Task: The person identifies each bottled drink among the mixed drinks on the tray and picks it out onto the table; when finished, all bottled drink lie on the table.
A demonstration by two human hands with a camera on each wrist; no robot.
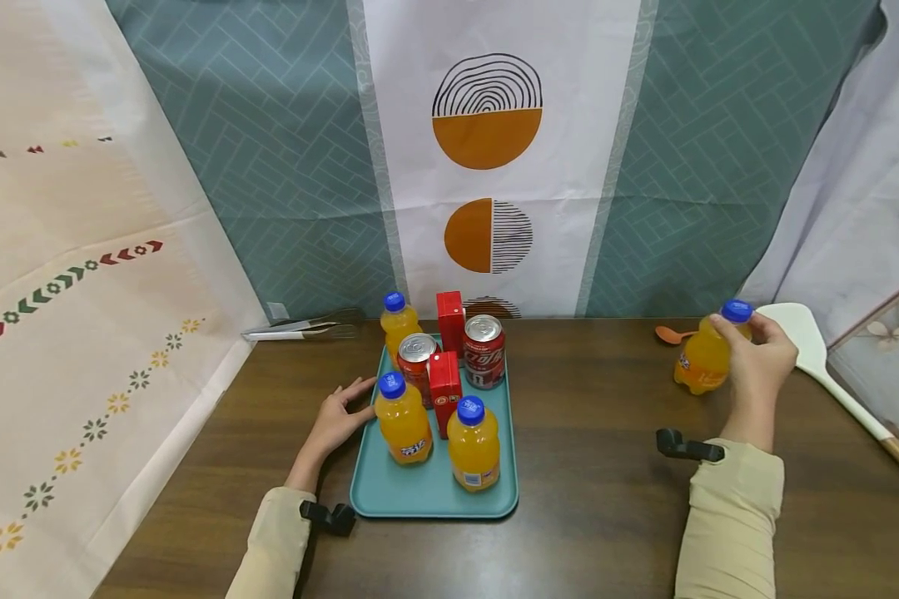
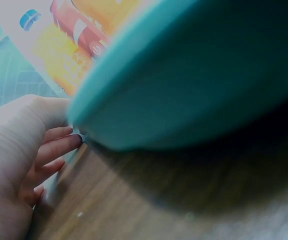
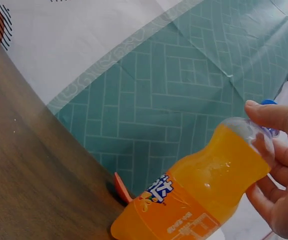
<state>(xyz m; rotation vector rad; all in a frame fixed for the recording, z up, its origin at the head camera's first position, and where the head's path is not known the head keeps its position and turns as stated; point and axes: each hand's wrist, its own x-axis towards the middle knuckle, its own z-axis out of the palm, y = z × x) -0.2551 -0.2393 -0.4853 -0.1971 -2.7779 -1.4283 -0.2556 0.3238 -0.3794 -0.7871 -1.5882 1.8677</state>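
Your right grip (image 1: pixel 764 349) is closed round the orange bottle (image 1: pixel 697 368) near its cap (image 1: pixel 737 311), between two and three o'clock of the tray (image 1: pixel 389 497); correct the bottle's tilt, with your left grip (image 1: pixel 340 418), fingers relaxed, against the tray's nine o'clock edge.

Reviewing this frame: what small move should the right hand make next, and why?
Probably shift the held bottle left toward the tray. The right hand grips it near its blue cap, well to the tray's right; similar orange bottles stand on the tray, whose front strip is bare, and the left hand is at its left edge.
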